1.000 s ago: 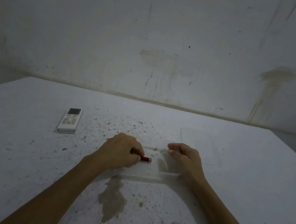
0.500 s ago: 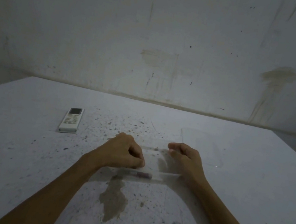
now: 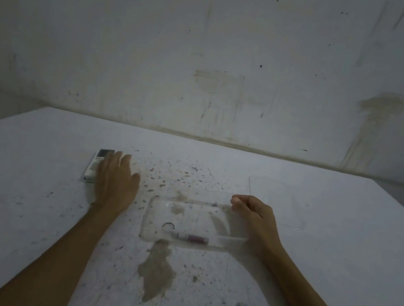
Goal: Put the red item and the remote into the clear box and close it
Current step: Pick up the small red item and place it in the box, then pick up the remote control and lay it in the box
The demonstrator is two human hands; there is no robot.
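The clear box [image 3: 156, 214] lies open on the white table in front of me. The small red item [image 3: 194, 238] rests inside it, along its near wall. My right hand [image 3: 254, 218] is curled on the box's far right corner, holding its rim. My left hand [image 3: 115, 181] is stretched out to the left with fingers apart, lying over the right side of the white remote [image 3: 96, 164], which sits flat on the table. Whether the fingers grip the remote is not visible. The clear lid [image 3: 277, 204] lies flat to the right of the box, behind my right hand.
The table [image 3: 28, 204] is speckled with dark spots, with a grey-brown stain [image 3: 157, 270] just in front of the box. A stained white wall [image 3: 210, 61] rises behind the table's far edge. The table's right edge falls away at the far right.
The red item left my left hand and now lies in the box. My left hand moved left from the box onto the remote. My right hand stayed on the box.
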